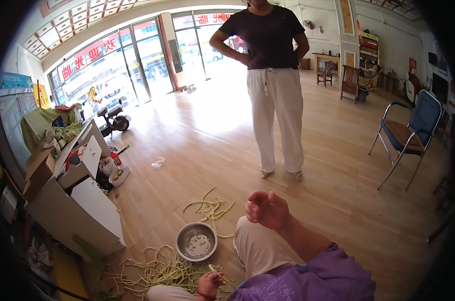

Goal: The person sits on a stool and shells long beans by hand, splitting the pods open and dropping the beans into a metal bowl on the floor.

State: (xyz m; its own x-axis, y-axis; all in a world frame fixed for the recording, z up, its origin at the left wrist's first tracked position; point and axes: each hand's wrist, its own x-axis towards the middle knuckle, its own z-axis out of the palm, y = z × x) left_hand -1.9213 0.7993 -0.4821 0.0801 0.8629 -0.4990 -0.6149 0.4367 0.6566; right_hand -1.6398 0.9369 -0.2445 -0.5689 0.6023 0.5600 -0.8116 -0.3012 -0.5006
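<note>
My left hand (pixel 210 284), low in the view and wearing a red wrist band, is closed on a pale green long bean (pixel 215 271). Just beyond it stands a steel bowl (pixel 182 236) with a few small pale pieces at its bottom. A large heap of long beans (pixel 159 271) lies on the floor to the left of that hand, and a smaller bunch of long beans (pixel 210 208) lies past the bowl. Raised over my knee, my right hand (pixel 266 209) has its fingers curled in, and nothing shows in it.
A person (pixel 275 95) in a dark top and white trousers stands facing me on the wooden floor. A white cabinet (pixel 99 208) with clutter stands at left, near a parked scooter (pixel 114 120). At right is a blue chair (pixel 411 128). A plastic scrap (pixel 158 162) lies on the floor.
</note>
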